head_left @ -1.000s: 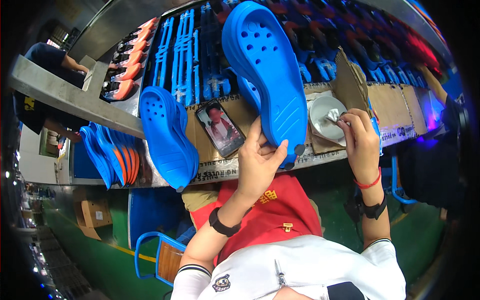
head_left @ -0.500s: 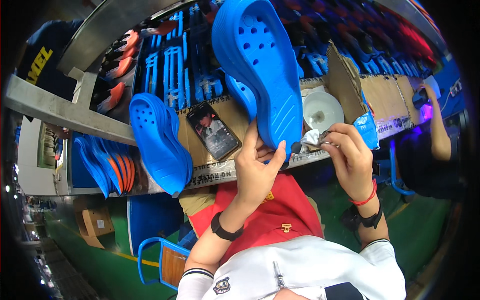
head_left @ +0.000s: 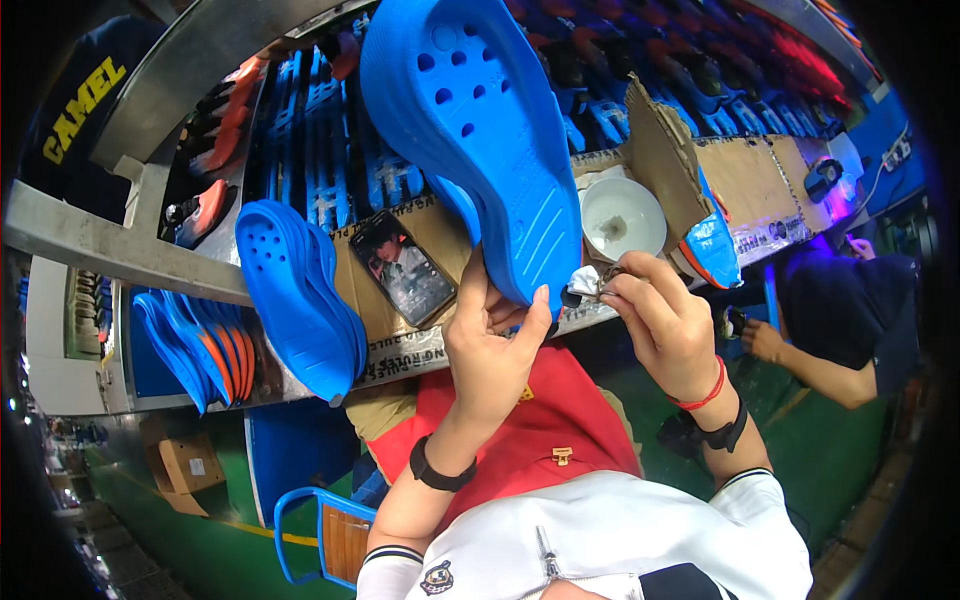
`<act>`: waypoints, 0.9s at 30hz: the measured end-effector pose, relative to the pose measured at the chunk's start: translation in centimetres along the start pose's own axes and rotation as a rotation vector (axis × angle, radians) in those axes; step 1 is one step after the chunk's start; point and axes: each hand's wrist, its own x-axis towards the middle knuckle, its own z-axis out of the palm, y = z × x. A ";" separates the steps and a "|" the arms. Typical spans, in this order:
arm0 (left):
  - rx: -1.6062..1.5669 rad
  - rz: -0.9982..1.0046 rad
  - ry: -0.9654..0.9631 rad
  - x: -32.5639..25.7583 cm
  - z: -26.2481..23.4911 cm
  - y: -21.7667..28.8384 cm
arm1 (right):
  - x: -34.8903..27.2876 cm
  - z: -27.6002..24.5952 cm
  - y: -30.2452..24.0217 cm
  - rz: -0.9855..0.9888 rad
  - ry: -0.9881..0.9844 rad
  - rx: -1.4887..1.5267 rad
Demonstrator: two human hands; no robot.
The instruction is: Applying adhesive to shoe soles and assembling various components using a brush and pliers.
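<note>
My left hand is closed round the heel end of a large blue shoe sole, its fingers underneath and the thumb at the near edge. The sole is tilted upright, showing several round holes toward its far end and slanted grooves nearer me. Pinched in the fingers of my right hand is a crumpled white cloth, close against the dark tip at the sole's near end. I cannot tell whether the two touch. Behind the held sole, part of another blue sole shows.
A white bowl with a dark patch inside stands beside a torn cardboard flap. Left of my hands lie a phone and stacked blue soles. Blue-and-orange soles stand farther left. A co-worker is at the right.
The view has shifted, so the table appears moved left. My grip on the sole is the same, and the white cloth is held nearer its dark tip. The co-worker's arm has come down.
</note>
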 end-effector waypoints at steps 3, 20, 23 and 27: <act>0.035 0.022 0.004 0.0 -0.1 0.2 | -0.1 0.0 -0.2 -0.025 -0.016 0.004; 0.067 0.004 0.010 -0.1 0.0 0.5 | -0.2 0.2 0.1 0.052 0.003 0.032; 0.062 -0.013 -0.003 -0.2 0.1 0.7 | -0.3 0.0 0.4 0.062 0.029 -0.003; 0.055 -0.016 -0.006 -0.3 0.2 0.7 | -0.4 -0.3 0.5 0.065 0.043 -0.017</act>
